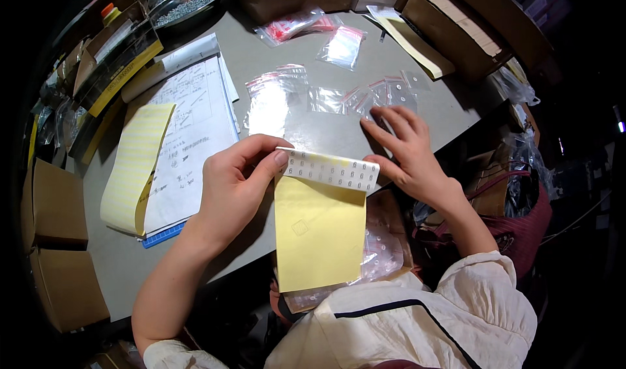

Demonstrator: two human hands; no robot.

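My left hand (231, 186) pinches the upper left corner of a label sheet (326, 168) between thumb and fingers. Rows of small printed white labels show along its folded top, and its yellow backing (319, 238) hangs down past the table edge. My right hand (411, 153) is open with fingers spread. Its thumb lies at the sheet's right end; I cannot make out whether it touches. The fingertips reach over a spread of small clear zip bags (394, 93), some with small round pieces inside. More flat zip bags (270, 101) overlap to the left of these.
Handwritten papers (189, 140) and another yellow label sheet (134, 167) lie at the left. Bundles of red-edged bags (342, 46) lie farther back, near a metal bowl of small parts (189, 10). Cardboard boxes (450, 30) line the table's edges. Below the sheet, an open box holds bagged parts (383, 251).
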